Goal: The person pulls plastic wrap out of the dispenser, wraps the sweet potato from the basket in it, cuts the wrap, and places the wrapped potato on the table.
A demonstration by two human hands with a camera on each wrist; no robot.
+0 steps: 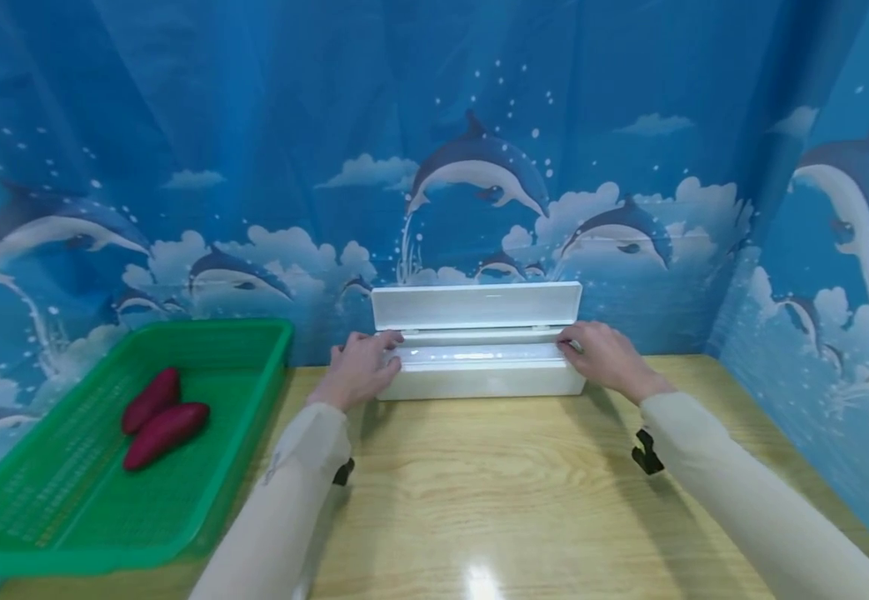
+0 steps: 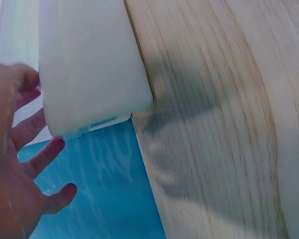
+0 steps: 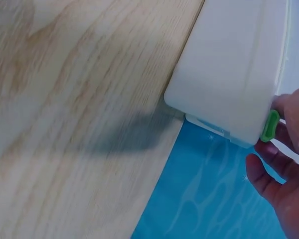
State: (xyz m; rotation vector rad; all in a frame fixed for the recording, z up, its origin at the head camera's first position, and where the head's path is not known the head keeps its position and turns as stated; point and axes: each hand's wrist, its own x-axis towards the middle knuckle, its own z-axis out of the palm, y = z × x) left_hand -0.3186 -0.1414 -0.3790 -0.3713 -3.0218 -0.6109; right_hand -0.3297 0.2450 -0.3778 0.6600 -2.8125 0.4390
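While the white box (image 1: 482, 384) stretches left to right on the worktop (image 1: 509, 483) | left hand (image 1: 357, 368) at its left end, fingers part-bent, hold unclear | right hand (image 1: 608, 354) pinches green tab (image 3: 270, 126) at its right end

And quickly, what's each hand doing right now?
Left hand: at the white box, whether holding anything cannot be told.
Right hand: closed, pinching a small green piece.
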